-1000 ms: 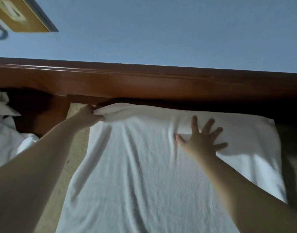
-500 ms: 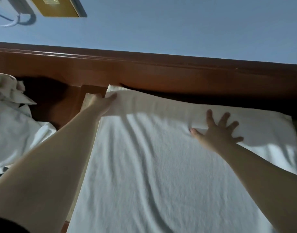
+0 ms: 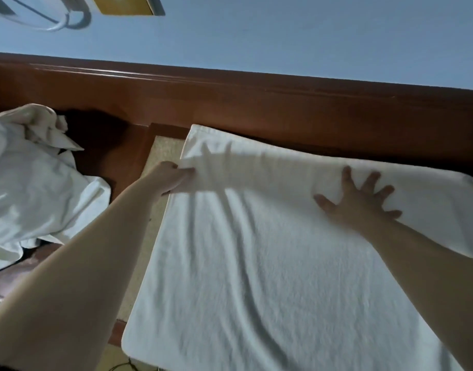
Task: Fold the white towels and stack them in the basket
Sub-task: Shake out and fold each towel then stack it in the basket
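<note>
So I've got the white towel (image 3: 256, 263) spread out flat in front of me, covering most of the tan mat (image 3: 155, 210) underneath, with its far edge right up against the dark wooden rail (image 3: 256, 103). There are some soft lengthwise wrinkles running down the middle of it.

My left hand (image 3: 171, 179) is at the towel's left edge near the far corner, and it's pinching the fabric there between thumb and fingers. My right hand (image 3: 361, 202) is flat on top of the towel further right, fingers spread wide and straight, pressing down on it, not gripping anything.

Off to the left there's a rumpled heap of more white towels (image 3: 29, 183), sitting well apart from the one I'm working on, with the wooden frame between them. Behind the rail is a pale blue wall (image 3: 283, 33), and up in the top left corner I can see a yellowish frame (image 3: 125, 5) and a white cord (image 3: 53, 22).
</note>
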Motion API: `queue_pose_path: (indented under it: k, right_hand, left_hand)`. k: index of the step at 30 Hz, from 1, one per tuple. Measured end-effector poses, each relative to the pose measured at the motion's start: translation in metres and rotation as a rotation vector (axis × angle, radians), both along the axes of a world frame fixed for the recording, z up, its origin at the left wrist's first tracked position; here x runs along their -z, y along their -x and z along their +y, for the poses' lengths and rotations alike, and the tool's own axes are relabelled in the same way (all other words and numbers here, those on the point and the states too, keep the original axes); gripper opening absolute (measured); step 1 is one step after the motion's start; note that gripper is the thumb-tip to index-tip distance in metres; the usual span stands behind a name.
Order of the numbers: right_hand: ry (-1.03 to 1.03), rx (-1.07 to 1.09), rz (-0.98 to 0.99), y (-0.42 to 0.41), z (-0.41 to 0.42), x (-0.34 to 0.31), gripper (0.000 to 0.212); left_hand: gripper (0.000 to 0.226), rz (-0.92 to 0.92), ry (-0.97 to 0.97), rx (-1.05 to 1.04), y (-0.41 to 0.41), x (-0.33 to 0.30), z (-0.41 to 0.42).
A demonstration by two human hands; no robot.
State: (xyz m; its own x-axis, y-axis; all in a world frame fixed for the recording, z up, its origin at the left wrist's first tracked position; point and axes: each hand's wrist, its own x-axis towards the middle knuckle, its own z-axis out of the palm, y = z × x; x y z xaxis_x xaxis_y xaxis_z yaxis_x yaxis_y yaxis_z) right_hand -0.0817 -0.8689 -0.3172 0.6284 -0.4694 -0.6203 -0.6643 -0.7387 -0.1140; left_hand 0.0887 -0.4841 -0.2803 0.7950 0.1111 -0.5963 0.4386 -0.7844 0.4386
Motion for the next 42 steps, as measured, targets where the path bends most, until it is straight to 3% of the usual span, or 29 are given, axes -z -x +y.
queue_pose_path:
  k: [4,6,10,13,16,18,22,24,27,31,34,38,42]
  right_hand:
    - [-0.076,0.006,0.006,0.003,-0.003,-0.011,0.107]
    - [-0.123,-0.008,0.010,0.005,-0.009,-0.014,0.103]
    - [-0.255,0.019,-0.048,0.011,-0.024,-0.017,0.085]
    - [-0.249,0.083,-0.276,0.029,-0.026,-0.014,0.065]
    - [-0.161,0.188,-0.600,0.062,-0.020,-0.013,0.043]
    - [-0.022,0.252,-0.718,0.087,-0.027,-0.015,0.036]
    - [0.271,0.537,-0.684,0.110,-0.087,-0.024,0.044]
    - [0.303,0.662,-0.569,0.112,-0.128,-0.028,0.052]
    - [0.148,0.771,-0.440,0.105,-0.180,-0.023,0.063]
    - [-0.148,0.859,-0.357,0.099,-0.217,-0.019,0.048]
    - [-0.351,0.877,-0.269,0.096,-0.226,-0.021,0.051]
    - [-0.356,0.810,-0.309,0.091,-0.244,-0.015,0.052]
    - [-0.251,0.678,-0.446,0.074,-0.264,-0.023,0.032]
  left_hand:
    - [0.032,0.253,-0.082,0.088,0.085,-0.006,0.060]
    - [0.028,0.290,-0.091,0.116,0.127,-0.002,0.088]
    - [0.029,-0.043,-0.241,-0.112,0.187,0.010,0.106]
    - [0.035,-0.295,-0.376,-0.212,0.224,0.007,0.056]
    - [0.052,-0.470,-0.232,0.042,0.261,0.004,-0.037]
    - [0.063,-0.439,-0.135,0.233,0.286,0.014,-0.108]
    - [0.079,-0.354,-0.085,0.600,0.319,0.045,-0.216]
    - [0.082,-0.378,-0.136,0.661,0.324,0.057,-0.240]
    - [0.083,-0.413,-0.206,0.621,0.329,0.063,-0.251]
    - [0.084,-0.413,-0.228,0.615,0.333,0.066,-0.254]
    - [0.084,-0.414,-0.260,0.614,0.332,0.066,-0.255]
    - [0.085,-0.413,-0.266,0.608,0.332,0.067,-0.256]
    - [0.082,-0.420,-0.255,0.596,0.332,0.065,-0.258]
